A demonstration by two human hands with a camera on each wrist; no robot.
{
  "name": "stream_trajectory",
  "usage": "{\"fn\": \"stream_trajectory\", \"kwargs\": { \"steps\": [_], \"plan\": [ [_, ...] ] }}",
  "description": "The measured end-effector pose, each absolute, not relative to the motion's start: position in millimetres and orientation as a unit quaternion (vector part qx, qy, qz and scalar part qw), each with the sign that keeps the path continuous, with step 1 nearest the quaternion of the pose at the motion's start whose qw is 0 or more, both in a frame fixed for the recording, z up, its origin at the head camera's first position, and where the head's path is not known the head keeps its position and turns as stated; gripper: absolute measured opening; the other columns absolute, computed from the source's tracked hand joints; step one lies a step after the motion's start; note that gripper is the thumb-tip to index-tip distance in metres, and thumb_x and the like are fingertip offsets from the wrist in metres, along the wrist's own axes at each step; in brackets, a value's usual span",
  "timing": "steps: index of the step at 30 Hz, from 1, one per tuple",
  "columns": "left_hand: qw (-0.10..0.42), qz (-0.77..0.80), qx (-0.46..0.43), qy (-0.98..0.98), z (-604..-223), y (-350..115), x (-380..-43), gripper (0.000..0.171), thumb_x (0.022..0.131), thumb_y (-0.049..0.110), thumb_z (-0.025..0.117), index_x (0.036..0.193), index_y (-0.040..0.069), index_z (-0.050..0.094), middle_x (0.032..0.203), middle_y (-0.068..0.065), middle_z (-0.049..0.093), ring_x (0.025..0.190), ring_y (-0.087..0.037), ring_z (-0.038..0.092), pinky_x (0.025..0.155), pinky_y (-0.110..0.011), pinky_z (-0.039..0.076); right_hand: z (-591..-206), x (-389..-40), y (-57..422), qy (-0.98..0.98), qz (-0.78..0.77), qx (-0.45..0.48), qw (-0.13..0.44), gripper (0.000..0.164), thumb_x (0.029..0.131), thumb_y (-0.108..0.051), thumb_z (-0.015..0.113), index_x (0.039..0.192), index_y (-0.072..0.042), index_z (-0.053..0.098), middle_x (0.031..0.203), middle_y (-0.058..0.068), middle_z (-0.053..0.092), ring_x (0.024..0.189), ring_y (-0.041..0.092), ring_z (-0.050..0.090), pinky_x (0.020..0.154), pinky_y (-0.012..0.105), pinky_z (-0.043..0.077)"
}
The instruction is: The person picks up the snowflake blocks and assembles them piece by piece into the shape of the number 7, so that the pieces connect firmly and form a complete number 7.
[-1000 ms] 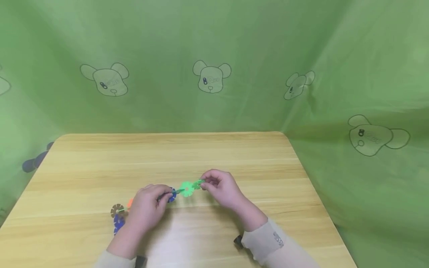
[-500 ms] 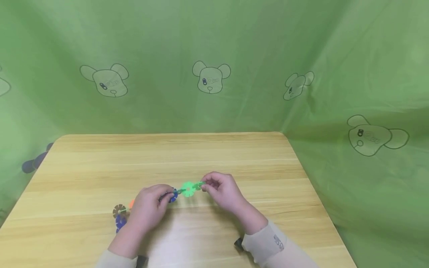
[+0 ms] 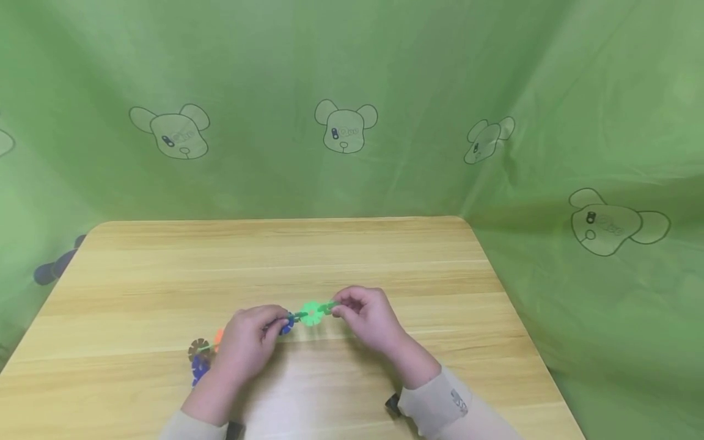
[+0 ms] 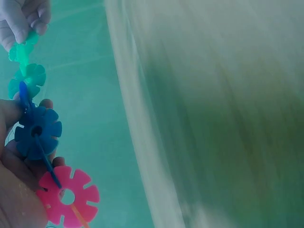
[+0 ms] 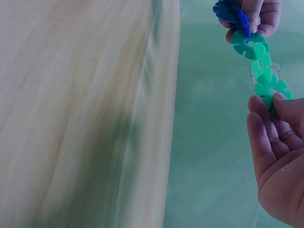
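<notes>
A chain of slotted plastic flower discs runs between both hands, above the table. My left hand (image 3: 250, 342) pinches it by a blue disc (image 4: 38, 135), thumb against fingers. At the chain's right end my right hand (image 3: 370, 318) pinches a green disc (image 5: 273, 89) between thumb and fingertips. Between the hands a bright green disc (image 3: 311, 314) faces up. Beyond the left hand the chain carries on through a pink disc (image 4: 71, 197), then a brown disc (image 3: 199, 350) and dark blue discs (image 3: 200, 368). The left hand and forearm hide part of it in the head view.
The wood-grain table (image 3: 286, 250) has rounded far corners. Green curtain cloth (image 3: 264, 73) printed with bear heads hangs behind it and along both sides. Black straps (image 3: 393, 404) show by the sleeves.
Both hands have drifted slightly to the right and toward the near edge, the chain moving with them. Their grips look the same.
</notes>
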State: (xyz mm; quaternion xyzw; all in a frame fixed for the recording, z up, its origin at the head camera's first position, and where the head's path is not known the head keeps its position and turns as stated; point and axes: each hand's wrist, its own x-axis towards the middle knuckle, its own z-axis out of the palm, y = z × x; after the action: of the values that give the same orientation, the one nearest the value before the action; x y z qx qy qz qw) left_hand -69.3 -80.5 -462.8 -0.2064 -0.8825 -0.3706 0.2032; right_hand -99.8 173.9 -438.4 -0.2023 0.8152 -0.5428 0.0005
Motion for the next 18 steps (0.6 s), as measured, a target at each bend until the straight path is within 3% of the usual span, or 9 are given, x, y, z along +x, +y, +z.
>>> {"fn": "stream_trajectory", "kwargs": {
  "steps": [4,11,18],
  "plan": [
    [0.190,-0.379,-0.197,-0.884,-463.6,-79.7,-68.4,0.013,0.088,0.000,0.082,0.095,0.010,0.079,0.093,-0.005,0.080,0.085,-0.021,0.077,0.084,-0.045,0.064,-437.2,-98.4,174.3,0.805,-0.560,-0.196,0.006,0.011,0.091,0.010,0.075,0.098,0.001,0.075,0.093,0.012,0.078,0.083,0.026,0.077,0.075,0.032,0.065],
    [0.188,-0.397,-0.206,-0.874,-467.3,-79.1,-65.9,0.007,0.091,0.003,0.080,0.094,0.010,0.079,0.089,-0.004,0.079,0.079,-0.016,0.075,0.076,-0.038,0.065,-438.7,-96.7,176.4,0.789,-0.577,-0.209,0.013,0.011,0.091,0.012,0.073,0.100,0.005,0.074,0.093,0.016,0.077,0.084,0.034,0.077,0.079,0.033,0.065],
    [0.202,-0.412,-0.207,-0.864,-469.6,-77.1,-64.9,0.014,0.088,-0.001,0.082,0.093,0.011,0.078,0.087,-0.001,0.078,0.075,-0.011,0.072,0.072,-0.036,0.064,-436.1,-95.3,176.6,0.789,-0.572,-0.226,0.007,0.012,0.091,0.013,0.073,0.100,0.005,0.075,0.093,0.017,0.077,0.082,0.036,0.076,0.076,0.037,0.066]
  ]
}}
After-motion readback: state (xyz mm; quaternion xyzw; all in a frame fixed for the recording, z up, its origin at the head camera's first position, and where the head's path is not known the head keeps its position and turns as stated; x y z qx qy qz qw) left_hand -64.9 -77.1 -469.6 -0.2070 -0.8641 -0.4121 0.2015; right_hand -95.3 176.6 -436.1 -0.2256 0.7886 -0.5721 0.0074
